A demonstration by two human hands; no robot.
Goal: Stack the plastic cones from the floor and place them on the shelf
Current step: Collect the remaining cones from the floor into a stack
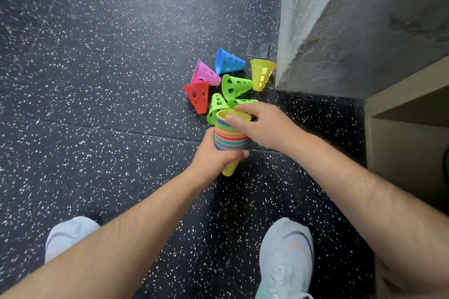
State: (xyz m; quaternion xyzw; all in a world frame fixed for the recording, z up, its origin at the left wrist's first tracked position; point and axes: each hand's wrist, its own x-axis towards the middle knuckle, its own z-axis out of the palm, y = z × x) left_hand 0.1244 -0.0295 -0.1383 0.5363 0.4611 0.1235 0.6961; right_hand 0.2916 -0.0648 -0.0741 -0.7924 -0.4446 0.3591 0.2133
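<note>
Black speckled rubber floor (109, 80); grey concrete pillar (340, 31), beige shelf unit (403, 104) right of it. Left of the pillar's foot lie seven perforated plastic cones (237, 85) — three green, one each blue, pink, red, yellow. Nearer, left hand (211, 158) grips the multicoloured nested cone stack (229, 137); right hand (264, 126) pinches its top rim.

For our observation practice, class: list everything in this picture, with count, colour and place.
stack of cones: one, multicoloured, held above the floor
green cones: three, green, floor beyond the stack
blue cone: one, blue, floor, farthest
pink cone: one, pink, floor, beside blue
red cone: one, red, floor, leftmost
yellow cone: one, yellow, floor beside wall
patch: one, grey, floor near wall
shelf: one, beige, right edge
wall: one, grey, upper right
shoes: two, white, bottom
left hand: one, grips stack's lower part
right hand: one, pinches stack's top rim
</note>
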